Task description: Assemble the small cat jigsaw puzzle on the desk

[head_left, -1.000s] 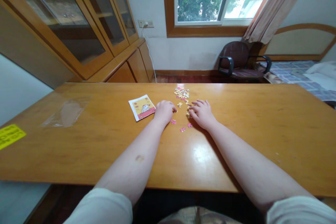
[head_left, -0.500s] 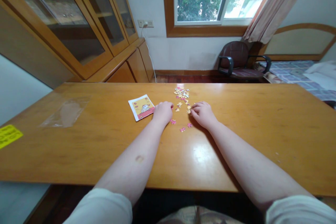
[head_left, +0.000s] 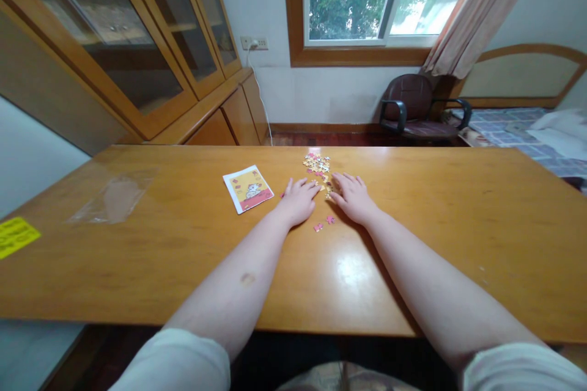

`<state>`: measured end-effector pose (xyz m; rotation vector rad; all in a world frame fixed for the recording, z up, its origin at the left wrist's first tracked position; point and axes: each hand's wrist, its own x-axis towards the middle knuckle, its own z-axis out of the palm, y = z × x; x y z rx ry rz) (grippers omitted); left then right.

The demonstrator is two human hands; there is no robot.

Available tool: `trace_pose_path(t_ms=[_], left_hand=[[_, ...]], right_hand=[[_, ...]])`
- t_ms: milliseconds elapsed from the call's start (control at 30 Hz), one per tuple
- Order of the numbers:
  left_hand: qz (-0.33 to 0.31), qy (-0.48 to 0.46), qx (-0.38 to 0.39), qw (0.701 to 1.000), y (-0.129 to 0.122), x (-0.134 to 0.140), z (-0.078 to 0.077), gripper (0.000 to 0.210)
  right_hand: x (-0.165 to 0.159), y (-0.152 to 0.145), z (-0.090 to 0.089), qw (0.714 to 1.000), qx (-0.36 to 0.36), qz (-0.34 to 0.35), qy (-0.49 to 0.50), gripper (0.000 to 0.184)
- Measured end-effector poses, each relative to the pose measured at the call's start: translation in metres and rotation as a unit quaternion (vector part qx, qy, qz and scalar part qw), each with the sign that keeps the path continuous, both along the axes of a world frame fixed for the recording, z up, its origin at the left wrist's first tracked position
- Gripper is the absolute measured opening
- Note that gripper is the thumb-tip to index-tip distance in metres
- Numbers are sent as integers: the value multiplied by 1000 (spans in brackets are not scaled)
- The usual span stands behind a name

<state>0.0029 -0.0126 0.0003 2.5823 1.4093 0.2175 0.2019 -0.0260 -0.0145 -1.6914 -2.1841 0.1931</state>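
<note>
My left hand [head_left: 300, 198] lies low over the table with its fingers spread, covering some loose puzzle pieces. A bit of pink shows at its thumb. My right hand [head_left: 353, 195] is also open, its fingertips beside several yellowish puzzle pieces [head_left: 328, 188]. Beyond both hands sits a heap of jigsaw pieces [head_left: 317, 163], mostly cream and yellow with some pink. Nearer to me, between my forearms, are a pink puzzle piece [head_left: 318, 228] and a second pink piece [head_left: 331, 219]. Left of my left hand rests a picture card [head_left: 250, 188] showing a white animal on yellow and pink.
The wooden table [head_left: 183, 256] stretches wide in front of me. A clear plastic bag [head_left: 120, 197] lies on its left, near a yellow label [head_left: 18, 237] at the edge. Past the table stand a glass-door cabinet [head_left: 202, 95], an office chair [head_left: 415, 104] and a bed [head_left: 504, 128].
My left hand has moved right from beside the card, and its fingers have spread over the loose pieces. My right hand's fingers have opened out, with little shift in place.
</note>
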Motion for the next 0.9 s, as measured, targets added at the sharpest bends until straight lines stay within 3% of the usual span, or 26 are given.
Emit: trace_pose_path(t_ms=[100, 267, 467, 600, 767, 833, 900], left_hand=[[-19, -7, -31, 999, -3, 4, 0, 56], [-52, -28, -28, 998, -5, 9, 2, 56], [57, -13, 16, 998, -2, 6, 1, 56], [116, -14, 22, 993, 2, 1, 1, 53], [158, -20, 8, 987, 3, -1, -1, 52], [163, -20, 3, 986, 4, -2, -4, 51], [169, -22, -2, 985, 5, -3, -8, 49]], right_hand=[[-7, -2, 1, 997, -20, 49, -49, 62], [-10, 1, 1, 997, -37, 45, -59, 63], [-11, 1, 0, 999, 4, 20, -43, 57], [4, 7, -3, 996, 50, -69, 35, 47], [31, 14, -5, 972, 23, -181, 149, 48], [31, 11, -4, 974, 19, -168, 148, 47], [22, 6, -2, 989, 14, -95, 112, 46]])
